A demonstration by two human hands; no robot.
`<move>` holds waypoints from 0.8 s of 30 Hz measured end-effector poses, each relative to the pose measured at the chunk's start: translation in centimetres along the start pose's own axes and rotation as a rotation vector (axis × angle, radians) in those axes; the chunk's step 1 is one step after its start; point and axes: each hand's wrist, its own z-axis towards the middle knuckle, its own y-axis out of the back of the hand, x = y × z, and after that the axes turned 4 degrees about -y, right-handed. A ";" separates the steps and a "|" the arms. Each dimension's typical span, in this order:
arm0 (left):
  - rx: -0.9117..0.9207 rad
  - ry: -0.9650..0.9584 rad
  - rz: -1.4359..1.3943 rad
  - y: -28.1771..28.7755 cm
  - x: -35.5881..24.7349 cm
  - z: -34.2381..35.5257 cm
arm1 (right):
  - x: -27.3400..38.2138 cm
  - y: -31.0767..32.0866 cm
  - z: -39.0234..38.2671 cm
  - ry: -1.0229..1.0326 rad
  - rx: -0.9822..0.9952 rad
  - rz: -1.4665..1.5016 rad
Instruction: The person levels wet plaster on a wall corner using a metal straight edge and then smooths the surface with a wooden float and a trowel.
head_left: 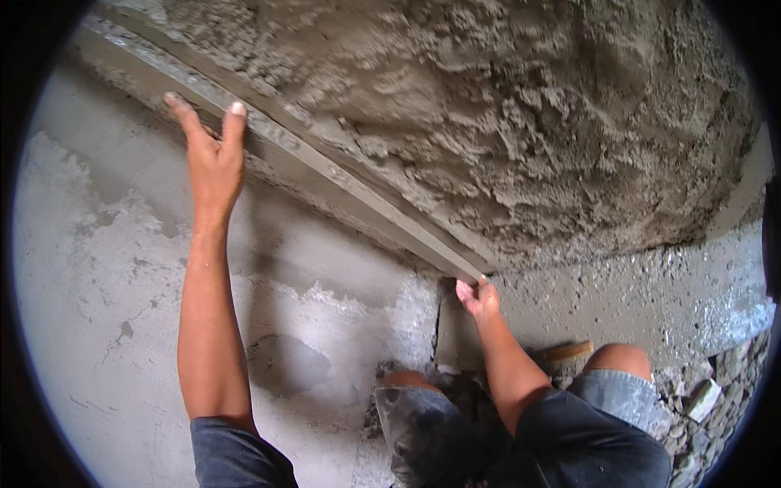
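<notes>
I'm judging this step as truing the edge of the rough wet mortar; the next move is probably calling for even pressure. A smoother grey surface is lying alongside, a long straightedge running between, rubble showing lower right. My left hand is spreading across the straightedge, clamping or not I can't tell; my right hand is pinching its near end.
</notes>
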 end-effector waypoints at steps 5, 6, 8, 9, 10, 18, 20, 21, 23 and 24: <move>-0.044 -0.029 -0.071 -0.7 -0.6 0.0 | 1.1 3.7 6.2 -0.034 0.204 -0.081; -0.069 -0.117 -0.174 -3.5 -3.5 2.2 | 6.5 3.3 8.3 0.044 0.365 -0.118; 0.008 -0.009 -0.191 -2.4 -0.9 -1.3 | 1.7 3.3 6.2 -0.030 0.167 0.097; 0.034 0.010 -0.220 -1.4 -0.3 -2.0 | 0.1 3.0 5.1 -0.080 0.071 0.062; 0.060 0.063 -0.271 -0.7 0.3 -2.4 | -0.3 2.8 4.4 -0.108 -0.023 0.029; 0.040 0.104 -0.359 -0.4 -2.1 -2.3 | 2.1 7.5 8.5 -0.088 0.398 -0.177; 0.070 0.090 -0.482 -1.6 -4.6 0.6 | 8.5 7.1 11.2 0.027 0.633 -0.252; 0.084 0.109 -0.474 -1.5 -3.8 0.9 | 6.8 4.6 11.0 0.012 0.657 -0.250; -0.016 0.104 -0.313 1.8 -0.4 -0.5 | -1.0 3.8 7.0 -0.041 -0.030 0.075; -0.015 0.124 -0.254 3.4 0.3 -1.2 | -3.3 4.3 5.0 -0.097 -0.043 0.053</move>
